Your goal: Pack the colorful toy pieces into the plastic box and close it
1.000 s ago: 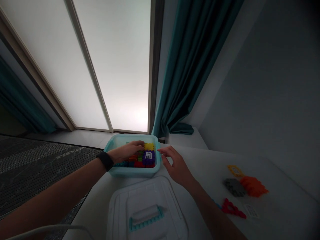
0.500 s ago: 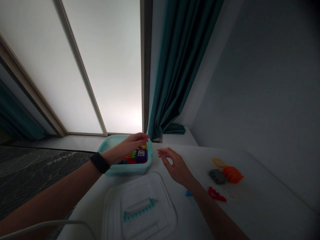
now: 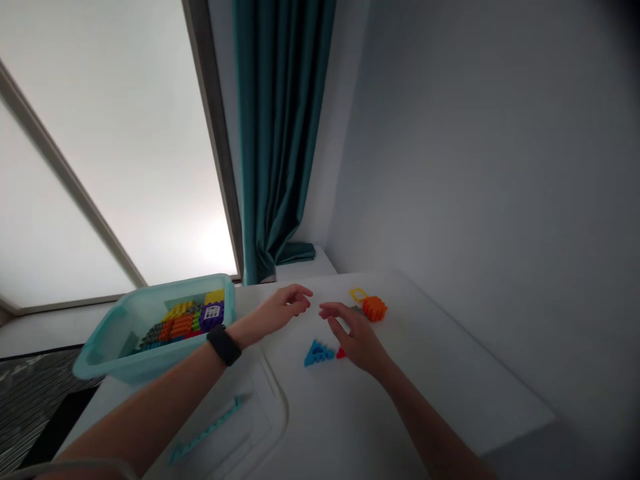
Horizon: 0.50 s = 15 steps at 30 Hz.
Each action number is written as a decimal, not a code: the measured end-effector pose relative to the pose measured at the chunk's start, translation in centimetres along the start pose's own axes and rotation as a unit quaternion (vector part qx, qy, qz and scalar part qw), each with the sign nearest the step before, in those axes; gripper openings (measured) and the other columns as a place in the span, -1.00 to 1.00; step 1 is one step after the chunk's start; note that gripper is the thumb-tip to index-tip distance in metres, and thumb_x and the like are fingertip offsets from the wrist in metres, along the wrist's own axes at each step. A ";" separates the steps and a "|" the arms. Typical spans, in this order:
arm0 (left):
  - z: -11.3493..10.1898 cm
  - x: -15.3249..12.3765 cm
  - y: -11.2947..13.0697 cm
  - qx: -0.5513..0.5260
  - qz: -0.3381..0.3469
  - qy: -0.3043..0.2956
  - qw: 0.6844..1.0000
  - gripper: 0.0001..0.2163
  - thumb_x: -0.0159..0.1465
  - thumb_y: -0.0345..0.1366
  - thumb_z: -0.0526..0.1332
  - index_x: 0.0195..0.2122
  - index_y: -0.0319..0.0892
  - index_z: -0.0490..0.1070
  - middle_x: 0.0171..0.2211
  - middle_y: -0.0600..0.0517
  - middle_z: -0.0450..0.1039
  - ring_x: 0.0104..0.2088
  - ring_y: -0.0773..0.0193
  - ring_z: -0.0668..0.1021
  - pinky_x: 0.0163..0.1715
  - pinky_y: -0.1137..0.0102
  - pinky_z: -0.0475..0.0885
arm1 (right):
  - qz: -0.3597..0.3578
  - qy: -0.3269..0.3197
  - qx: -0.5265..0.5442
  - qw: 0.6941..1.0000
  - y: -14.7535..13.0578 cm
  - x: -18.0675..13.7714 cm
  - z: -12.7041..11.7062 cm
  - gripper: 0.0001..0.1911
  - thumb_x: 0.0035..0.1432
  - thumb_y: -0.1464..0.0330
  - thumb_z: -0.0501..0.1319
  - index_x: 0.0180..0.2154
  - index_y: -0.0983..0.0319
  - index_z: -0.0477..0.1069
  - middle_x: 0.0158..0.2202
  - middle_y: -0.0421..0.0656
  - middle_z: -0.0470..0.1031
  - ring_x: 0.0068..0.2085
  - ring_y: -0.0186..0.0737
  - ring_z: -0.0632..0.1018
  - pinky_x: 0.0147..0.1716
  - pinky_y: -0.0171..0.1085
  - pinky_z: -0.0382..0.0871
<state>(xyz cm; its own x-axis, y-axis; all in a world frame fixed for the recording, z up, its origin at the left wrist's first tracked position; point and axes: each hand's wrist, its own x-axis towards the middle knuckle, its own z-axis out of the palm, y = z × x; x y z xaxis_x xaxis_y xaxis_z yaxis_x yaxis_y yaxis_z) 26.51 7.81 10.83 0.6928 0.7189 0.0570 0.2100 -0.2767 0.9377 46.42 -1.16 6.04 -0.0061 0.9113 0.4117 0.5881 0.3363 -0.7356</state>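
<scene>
Since it looks like moulded plastic, the blue triangle (image 3: 313, 359) should be light, stiff and hard to break; it lies on the table (image 3: 430, 380) between the forearms, and its notched edges would probably give fingertips a sure hold. Just to its right is a red piece (image 3: 341, 353), mostly hidden by the right hand (image 3: 358, 339), whose fingers bend loosely around nothing visible; whether hand and piece touch, I cannot tell. The left hand (image 3: 277, 311) hangs relaxed and unladen, its fingertips near the right's. Beyond sit an orange block (image 3: 375, 309), toothed and likely best pinched by its sides, a partly covered grey piece (image 3: 357, 309), and a yellow frame (image 3: 353, 293), perhaps springier. Farther left, the tub (image 3: 145, 367) holds more blocks (image 3: 183, 325); the lid (image 3: 255, 393) lies nearer the person.
</scene>
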 end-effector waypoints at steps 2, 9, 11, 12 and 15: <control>2.0 1.9 -1.3 0.070 0.026 -0.003 0.997 -0.74 0.26 -0.29 0.15 -0.04 -0.18 0.43 -0.24 -0.02 0.52 -0.22 0.24 0.56 -0.19 0.35 0.47 | 0.012 0.025 -0.014 1.000 1.8 -1.2 -1.6 -0.72 0.28 0.37 0.07 -0.01 0.16 0.41 -0.13 -0.09 0.60 -0.09 -0.14 0.60 -0.03 -0.10 0.44; 7.6 8.5 -3.7 0.319 0.104 -0.037 0.941 -0.78 0.23 -0.40 0.12 -0.11 -0.15 0.44 -0.20 -0.02 0.54 -0.20 0.21 0.57 -0.14 0.34 0.46 | 0.024 0.142 -0.078 0.986 7.5 -4.1 -6.1 -0.77 0.26 0.36 0.07 -0.08 0.17 0.42 -0.13 -0.06 0.54 -0.14 -0.12 0.56 -0.08 -0.08 0.46; 8.7 10.6 -4.1 0.343 0.106 -0.047 0.932 -0.79 0.23 -0.41 0.13 -0.14 -0.15 0.45 -0.19 -0.03 0.53 -0.16 0.17 0.56 -0.09 0.30 0.44 | 0.028 0.175 -0.099 0.979 9.0 -4.6 -6.6 -0.76 0.25 0.37 0.06 -0.10 0.17 0.42 -0.13 -0.05 0.52 -0.13 -0.10 0.54 -0.08 -0.06 0.46; 9.1 11.5 -4.4 0.356 0.106 -0.053 0.927 -0.79 0.23 -0.41 0.13 -0.14 -0.14 0.45 -0.17 -0.04 0.53 -0.14 0.15 0.55 -0.07 0.28 0.44 | 0.033 0.188 -0.107 0.976 9.7 -4.8 -6.7 -0.75 0.24 0.38 0.05 -0.09 0.18 0.42 -0.13 -0.04 0.50 -0.11 -0.09 0.53 -0.08 -0.05 0.46; 10.0 14.3 -5.2 0.393 0.103 -0.067 0.911 -0.77 0.24 -0.40 0.15 -0.08 -0.15 0.45 -0.11 -0.08 0.50 -0.06 0.09 0.53 -0.01 0.23 0.41 | 0.052 0.218 -0.115 0.968 11.4 -5.4 -6.7 -0.72 0.24 0.39 0.04 -0.05 0.20 0.40 -0.09 -0.02 0.47 -0.08 -0.08 0.51 -0.06 -0.02 0.45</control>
<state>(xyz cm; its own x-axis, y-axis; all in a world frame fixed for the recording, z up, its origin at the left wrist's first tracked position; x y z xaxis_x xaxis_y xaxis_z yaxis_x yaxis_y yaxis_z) 42.22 13.11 3.29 0.8397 0.5313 0.1122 0.4598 -0.8056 0.3737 58.59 -3.88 -0.94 0.3748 0.7334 0.5671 0.7318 0.1415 -0.6667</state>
